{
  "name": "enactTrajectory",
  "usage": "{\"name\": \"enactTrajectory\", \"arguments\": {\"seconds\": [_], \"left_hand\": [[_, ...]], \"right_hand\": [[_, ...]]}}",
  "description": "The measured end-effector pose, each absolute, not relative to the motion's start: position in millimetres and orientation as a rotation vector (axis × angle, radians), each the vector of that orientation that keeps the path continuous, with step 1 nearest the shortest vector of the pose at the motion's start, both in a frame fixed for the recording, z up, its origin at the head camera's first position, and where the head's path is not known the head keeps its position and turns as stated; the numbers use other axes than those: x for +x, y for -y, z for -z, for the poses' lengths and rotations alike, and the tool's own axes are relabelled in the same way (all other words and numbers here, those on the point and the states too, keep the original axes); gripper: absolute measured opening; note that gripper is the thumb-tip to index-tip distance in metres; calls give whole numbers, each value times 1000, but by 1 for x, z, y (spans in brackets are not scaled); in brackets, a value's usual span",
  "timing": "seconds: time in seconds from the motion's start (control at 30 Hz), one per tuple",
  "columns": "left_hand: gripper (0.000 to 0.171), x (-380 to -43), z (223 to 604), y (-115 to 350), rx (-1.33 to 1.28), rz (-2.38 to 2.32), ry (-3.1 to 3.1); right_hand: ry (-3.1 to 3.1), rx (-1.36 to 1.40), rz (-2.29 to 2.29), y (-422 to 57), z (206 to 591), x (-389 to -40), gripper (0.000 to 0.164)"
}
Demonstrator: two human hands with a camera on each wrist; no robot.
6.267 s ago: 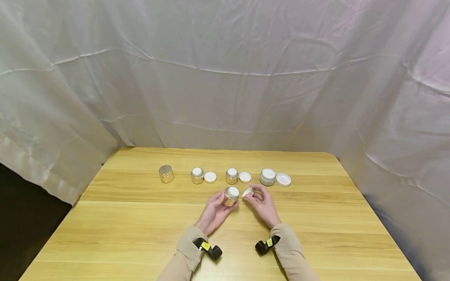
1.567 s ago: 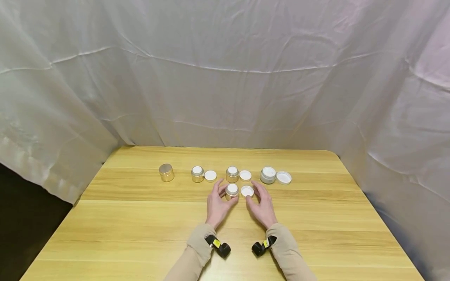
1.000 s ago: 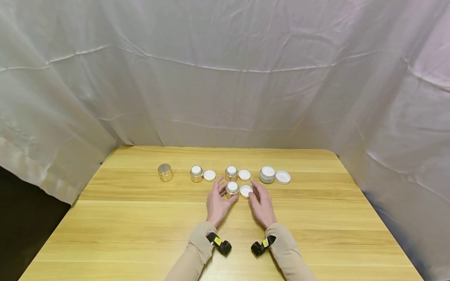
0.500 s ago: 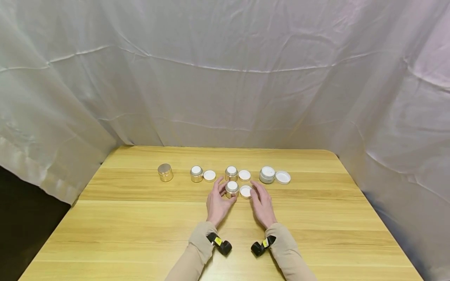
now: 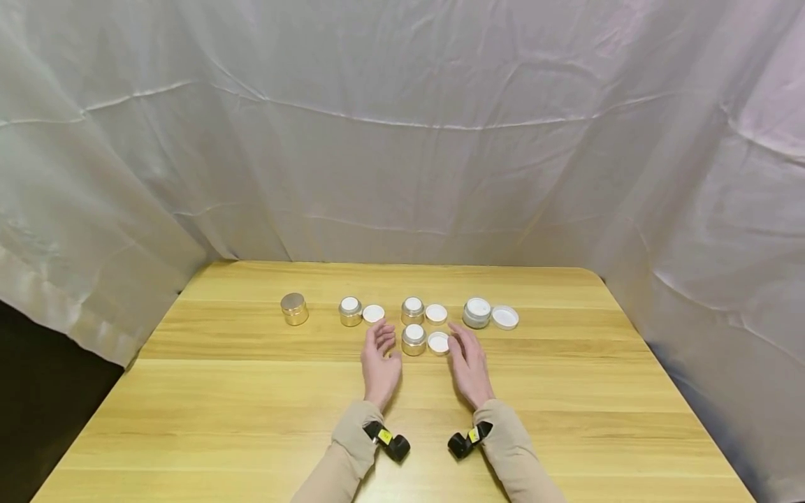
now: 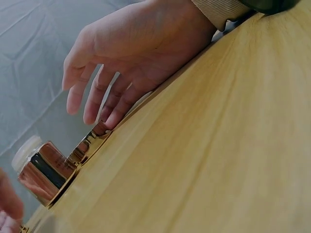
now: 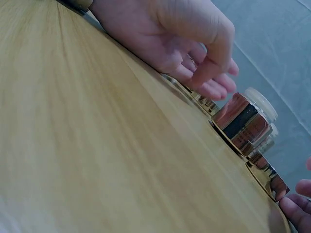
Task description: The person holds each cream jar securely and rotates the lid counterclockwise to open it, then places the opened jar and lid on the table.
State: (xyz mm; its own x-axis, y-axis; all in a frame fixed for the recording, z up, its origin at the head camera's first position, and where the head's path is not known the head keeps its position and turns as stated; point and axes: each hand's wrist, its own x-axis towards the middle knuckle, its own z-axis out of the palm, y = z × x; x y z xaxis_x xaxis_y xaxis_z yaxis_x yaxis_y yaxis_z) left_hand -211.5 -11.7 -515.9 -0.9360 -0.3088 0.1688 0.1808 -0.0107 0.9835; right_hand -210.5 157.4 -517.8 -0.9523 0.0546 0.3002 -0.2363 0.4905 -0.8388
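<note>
An open gold cream jar [image 5: 414, 340] with a white top stands upright on the table, its upturned lid [image 5: 439, 343] lying just right of it. My left hand [image 5: 381, 363] is apart from the jar on its left side, fingers loosely bent and holding nothing; the right wrist view shows this hand [image 7: 170, 41] across from the jar [image 7: 243, 124]. My right hand [image 5: 470, 365] rests beside the lid's right edge with relaxed fingers. In the left wrist view its fingertips reach the lid [image 6: 90, 143], though contact is hard to tell.
Behind stand two open gold jars [image 5: 350, 312] [image 5: 412, 311] with lids [image 5: 374, 314] [image 5: 436, 314] beside them. Further right is a wider pale jar [image 5: 476, 313] with its lid [image 5: 505, 318]. A closed gold jar [image 5: 294, 309] stands at the left. A grey curtain [image 5: 402, 175] hangs behind the table.
The jar and lid, earlier held in the air, now sit on the table. My left hand has let go of the jar and moved left; my right thumb has drawn back from the lid.
</note>
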Motion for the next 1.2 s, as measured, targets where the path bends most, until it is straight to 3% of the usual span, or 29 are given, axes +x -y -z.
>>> {"name": "enactTrajectory", "arguments": {"seconds": [0.27, 0.57, 0.9, 1.2], "left_hand": [[53, -212, 512, 17, 338, 2024, 1718], [56, -220, 509, 48, 534, 1790, 1741], [58, -239, 513, 107, 559, 1550, 1671], [94, -259, 512, 146, 649, 1470, 1814]], "right_hand": [[2439, 154, -1470, -157, 518, -210, 39], [2424, 130, -1494, -157, 518, -210, 39], [2384, 116, -1506, -156, 517, -209, 36], [2359, 105, -1505, -157, 517, -209, 34]]}}
